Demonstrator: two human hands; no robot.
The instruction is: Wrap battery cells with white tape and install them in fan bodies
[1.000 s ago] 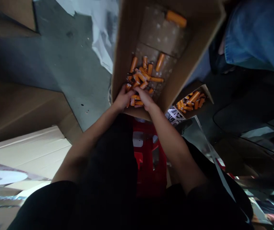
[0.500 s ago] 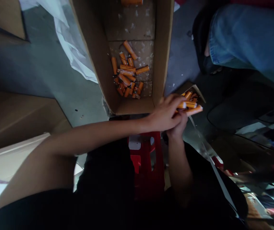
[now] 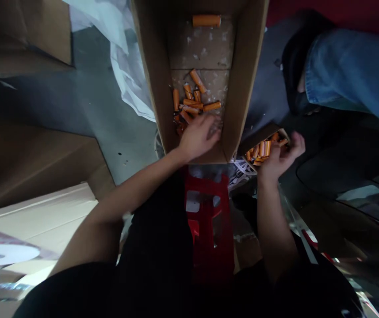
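Orange cylinders (image 3: 212, 106) beside left hand (image 3: 196, 138), palm down; right hand (image 3: 277, 162) splayed.

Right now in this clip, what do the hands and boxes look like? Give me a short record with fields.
Left hand: blurred, in the large cardboard box; grip unclear
Right hand: fingers spread, at the small cardboard box; contact unclear
Large box contents: loose orange cylinders near the left hand; a lone cylinder lies toward the far end
Small box contents: a pile of similar cylinders, partly hidden by the right hand
Below large box in view: red stool
Nearby person: denim-clad leg at upper right; no hand visible
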